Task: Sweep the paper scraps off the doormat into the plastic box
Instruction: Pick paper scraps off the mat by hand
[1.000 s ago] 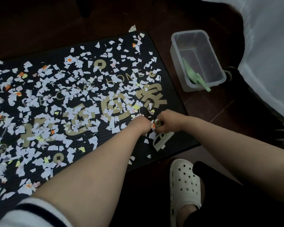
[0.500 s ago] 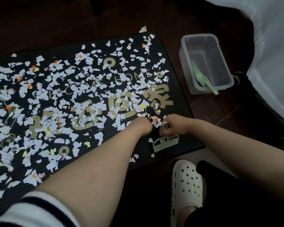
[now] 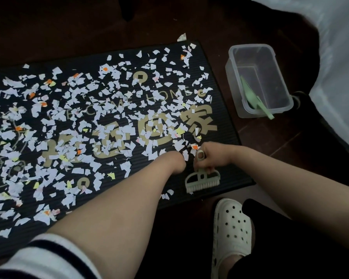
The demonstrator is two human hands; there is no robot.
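A black doormat (image 3: pixel 236 179) with gold lettering lies on the dark floor, covered in white, yellow and orange paper scraps (image 3: pixel 109 121). Near the mat's front right corner, my right hand (image 3: pixel 212 156) grips the handle of a small pale brush (image 3: pixel 201 182), whose bristles rest on the mat and point toward me. My left hand (image 3: pixel 174 161) rests on the mat just left of the brush, and its fingers are hidden. A clear plastic box (image 3: pixel 233 81) stands on the floor right of the mat, with a green dustpan (image 3: pixel 254 99) leaning inside.
My foot in a white perforated clog (image 3: pixel 231 228) stands just off the mat's near edge. White fabric (image 3: pixel 334 57) hangs at the right, beyond the box. One scrap (image 3: pixel 181 37) lies on the floor past the mat's far right corner.
The brush head has swung out from under my right hand toward the mat's near edge and now lies level. My left hand stays beside it. The view has shifted slightly.
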